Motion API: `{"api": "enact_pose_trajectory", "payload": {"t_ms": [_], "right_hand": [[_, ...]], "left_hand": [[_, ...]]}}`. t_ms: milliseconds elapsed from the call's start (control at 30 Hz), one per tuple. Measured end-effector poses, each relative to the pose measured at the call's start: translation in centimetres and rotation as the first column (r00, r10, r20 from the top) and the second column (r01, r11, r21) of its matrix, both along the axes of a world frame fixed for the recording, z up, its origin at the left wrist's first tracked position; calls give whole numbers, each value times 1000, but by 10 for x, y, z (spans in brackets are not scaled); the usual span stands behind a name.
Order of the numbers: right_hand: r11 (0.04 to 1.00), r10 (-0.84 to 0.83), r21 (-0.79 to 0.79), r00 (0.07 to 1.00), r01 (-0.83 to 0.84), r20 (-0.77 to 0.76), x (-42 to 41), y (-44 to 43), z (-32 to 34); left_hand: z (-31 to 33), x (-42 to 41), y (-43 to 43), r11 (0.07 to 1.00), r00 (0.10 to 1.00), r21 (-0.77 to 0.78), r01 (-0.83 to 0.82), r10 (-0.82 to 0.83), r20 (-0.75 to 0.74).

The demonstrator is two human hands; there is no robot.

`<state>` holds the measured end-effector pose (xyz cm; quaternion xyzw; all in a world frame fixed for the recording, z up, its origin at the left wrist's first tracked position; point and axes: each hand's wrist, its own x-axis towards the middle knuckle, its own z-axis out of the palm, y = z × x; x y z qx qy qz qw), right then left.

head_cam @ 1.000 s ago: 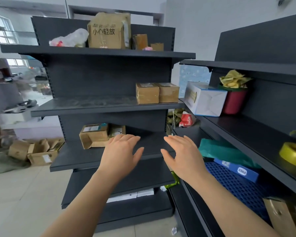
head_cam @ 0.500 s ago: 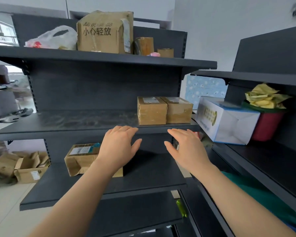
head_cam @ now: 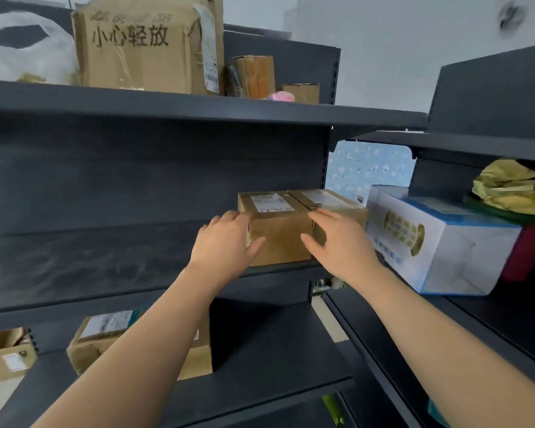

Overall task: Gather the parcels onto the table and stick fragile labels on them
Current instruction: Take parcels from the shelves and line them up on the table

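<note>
Two small brown cardboard parcels with white labels stand side by side on the middle shelf (head_cam: 90, 261) of a dark metal rack. My left hand (head_cam: 226, 242) touches the left front corner of the left parcel (head_cam: 280, 239), thumb against its front face. Fingers straight, my right hand (head_cam: 340, 242) lies at that parcel's right front edge, where it meets the right parcel (head_cam: 331, 200). The left parcel still sits flat on the shelf between my two hands. Another labelled parcel (head_cam: 105, 335) lies on the shelf below, partly behind my left forearm.
The top shelf holds a large printed carton (head_cam: 136, 47), a white plastic bag (head_cam: 22, 47) and small boxes (head_cam: 255, 75). A second rack at the right carries a white-and-blue box (head_cam: 439, 242) and a red pot with yellow paper (head_cam: 513, 189). Cartons (head_cam: 3, 353) lie at the lower left.
I have come closer to the rack and both hands have risen from below the middle shelf to the left small parcel, one on each side of it.
</note>
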<state>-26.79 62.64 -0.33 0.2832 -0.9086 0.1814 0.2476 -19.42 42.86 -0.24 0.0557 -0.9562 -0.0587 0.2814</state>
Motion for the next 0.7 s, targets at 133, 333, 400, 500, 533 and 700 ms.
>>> {"api": "enact_pose_trajectory", "payload": {"t_ms": [133,333,400,500,533,700], "right_hand": [[999,-40,-6,997,40,62,-24,-21,6],[993,-95,74,991,88,97,-46,-40,4],[994,-90,69,995,87,43,-49,-43,-1],[998,-53,-21,998,53,33,-46,-46,-3],[998,-37,-52,999,39,29,-43,-47,-4],[980,10,-200,1000,-6,19,-32,-53,-10]], "left_hand": [[5,-40,-19,993,993,80,87,-92,67],[-5,-77,-38,953,960,238,186,-228,162],[-9,-79,-44,928,950,284,243,-287,126],[-14,-76,-52,899,937,315,306,-343,67],[-15,-74,-54,890,934,323,321,-354,48],[-18,-58,-61,866,934,368,338,-356,-21]]}}
